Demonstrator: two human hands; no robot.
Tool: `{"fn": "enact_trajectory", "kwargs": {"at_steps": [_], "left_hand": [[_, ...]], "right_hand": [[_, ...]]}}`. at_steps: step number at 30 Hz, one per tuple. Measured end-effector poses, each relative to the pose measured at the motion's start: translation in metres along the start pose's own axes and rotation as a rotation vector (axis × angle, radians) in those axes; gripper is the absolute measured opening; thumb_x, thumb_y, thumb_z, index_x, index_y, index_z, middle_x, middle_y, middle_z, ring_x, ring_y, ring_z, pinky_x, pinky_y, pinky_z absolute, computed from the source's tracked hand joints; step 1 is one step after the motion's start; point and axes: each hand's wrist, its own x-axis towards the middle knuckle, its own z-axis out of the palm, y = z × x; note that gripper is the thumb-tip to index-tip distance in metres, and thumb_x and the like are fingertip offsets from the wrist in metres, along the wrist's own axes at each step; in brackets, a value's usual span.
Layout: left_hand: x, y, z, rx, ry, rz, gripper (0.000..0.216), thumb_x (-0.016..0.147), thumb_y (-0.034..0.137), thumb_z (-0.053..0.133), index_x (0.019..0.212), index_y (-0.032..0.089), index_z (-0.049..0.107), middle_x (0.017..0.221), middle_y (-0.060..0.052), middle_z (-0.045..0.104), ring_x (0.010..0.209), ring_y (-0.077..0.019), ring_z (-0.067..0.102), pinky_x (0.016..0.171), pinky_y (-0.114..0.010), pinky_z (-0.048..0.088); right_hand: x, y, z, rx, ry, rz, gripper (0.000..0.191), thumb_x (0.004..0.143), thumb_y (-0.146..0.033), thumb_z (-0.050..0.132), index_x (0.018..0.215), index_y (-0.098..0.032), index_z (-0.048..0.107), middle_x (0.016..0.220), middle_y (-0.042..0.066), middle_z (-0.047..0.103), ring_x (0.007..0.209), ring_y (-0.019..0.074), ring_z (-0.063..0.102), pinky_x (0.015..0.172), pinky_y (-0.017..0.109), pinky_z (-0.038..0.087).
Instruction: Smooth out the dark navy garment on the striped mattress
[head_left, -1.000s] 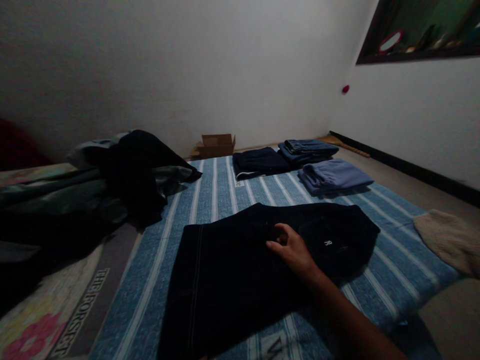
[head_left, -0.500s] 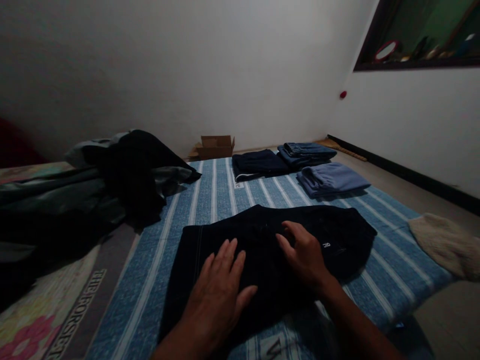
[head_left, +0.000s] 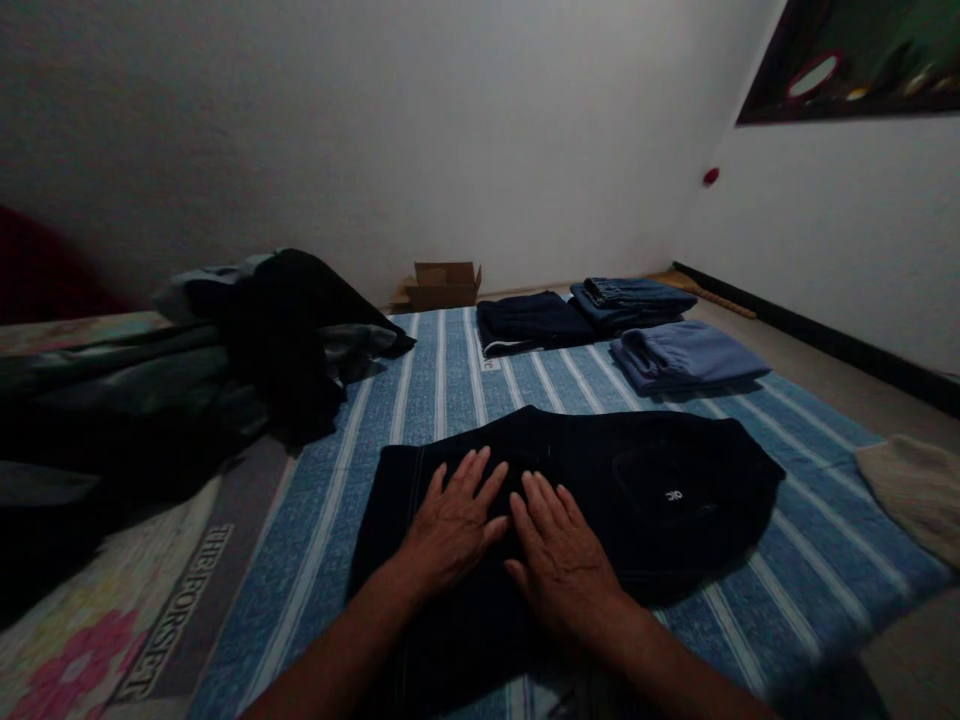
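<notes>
Black shorts (head_left: 600, 500) lie on the striped mat (head_left: 450, 370), both hands' fingers (head_left: 480, 475) spread flat on them.

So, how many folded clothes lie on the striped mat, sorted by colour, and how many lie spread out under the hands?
Dark navy folded garment: 1
Blue denim folded garment: 1
Light blue folded garment: 1
Black garment spread flat under left hand and right hand: 1
Total: 4
</notes>
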Motion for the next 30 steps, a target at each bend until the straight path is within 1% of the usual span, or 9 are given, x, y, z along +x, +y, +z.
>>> {"fn": "enact_trajectory", "kwargs": {"at_steps": [4,8,11,14,17,19,22,26,30], "left_hand": [[-0.001,0.001,0.0,-0.065,-0.02,-0.057,0.061,0.086,0.045,0.048,0.142,0.03,0.029,0.153,-0.013,0.014,0.139,-0.0327,0.009,0.106,-0.058,0.015],[-0.002,0.003,-0.008,-0.104,-0.051,-0.072,0.064,0.083,0.044,0.053,0.141,0.034,0.029,0.153,-0.013,0.013,0.139,-0.035,0.008,0.105,-0.06,0.015],[-0.004,0.003,-0.008,-0.099,-0.032,-0.07,0.062,0.084,0.044,0.053,0.141,0.035,0.029,0.153,-0.013,0.015,0.139,-0.0354,0.009,0.105,-0.06,0.015],[-0.005,0.0,-0.002,-0.092,-0.015,-0.056,0.059,0.086,0.045,0.048,0.141,0.035,0.029,0.153,-0.014,0.014,0.139,-0.036,0.008,0.104,-0.061,0.015],[-0.006,-0.006,0.006,-0.084,-0.021,-0.02,0.055,0.089,0.04,0.043,0.141,0.031,0.03,0.153,-0.014,0.013,0.139,-0.0351,0.01,0.105,-0.06,0.015],[-0.008,-0.008,0.01,-0.068,-0.006,0.011,0.052,0.089,0.035,0.043,0.14,0.029,0.034,0.153,-0.012,0.013,0.139,-0.0343,0.01,0.107,-0.058,0.015],[-0.012,-0.007,0.012,-0.032,0.071,0.035,0.05,0.088,0.029,0.044,0.138,0.03,0.039,0.153,-0.01,0.015,0.139,-0.0345,0.012,0.106,-0.059,0.017],[-0.014,-0.004,0.014,0.0,0.202,0.12,0.05,0.083,0.018,0.046,0.133,0.024,0.045,0.148,-0.014,0.028,0.137,-0.0317,0.022,0.106,-0.054,0.026],[-0.015,-0.007,0.023,0.005,0.433,0.239,0.043,0.079,0.01,0.044,0.12,0.015,0.056,0.135,-0.016,0.047,0.13,-0.0289,0.036,0.101,-0.046,0.038]], "right_hand": [[-0.003,0.001,-0.001,0.018,-0.044,0.017,0.055,0.088,-0.039,0.05,0.134,-0.008,0.045,0.144,0.021,0.03,0.136,0.0327,0.02,0.107,0.051,0.026],[-0.003,0.0,0.0,0.002,-0.051,0.025,0.052,0.088,-0.04,0.051,0.129,-0.008,0.051,0.142,0.021,0.035,0.135,0.0331,0.024,0.107,0.051,0.028],[-0.001,-0.004,-0.002,-0.012,-0.049,0.035,0.05,0.084,-0.04,0.055,0.123,-0.008,0.056,0.138,0.021,0.042,0.132,0.0345,0.03,0.105,0.05,0.032],[0.011,-0.016,-0.013,0.012,-0.022,0.047,0.049,0.081,-0.037,0.059,0.12,-0.008,0.058,0.133,0.021,0.047,0.128,0.0358,0.037,0.103,0.051,0.036],[0.029,-0.027,-0.025,0.068,0.055,0.036,0.045,0.082,-0.03,0.055,0.123,-0.011,0.055,0.134,0.016,0.048,0.129,0.0311,0.037,0.104,0.047,0.036],[0.038,-0.028,-0.024,0.1,0.069,0.025,0.04,0.083,-0.028,0.054,0.12,-0.013,0.056,0.133,0.014,0.05,0.128,0.0294,0.039,0.105,0.046,0.036],[0.04,-0.019,-0.008,0.1,0.039,0.046,0.039,0.082,-0.03,0.056,0.116,-0.01,0.059,0.127,0.017,0.055,0.123,0.0314,0.044,0.103,0.047,0.038],[0.027,-0.006,0.013,0.083,0.086,0.018,0.045,0.084,-0.029,0.055,0.125,-0.011,0.052,0.131,0.015,0.051,0.125,0.0282,0.043,0.106,0.045,0.035],[0.02,-0.006,0.018,0.104,0.159,0.011,0.043,0.084,-0.03,0.055,0.123,-0.013,0.052,0.126,0.012,0.056,0.121,0.0265,0.047,0.105,0.044,0.037]]}}
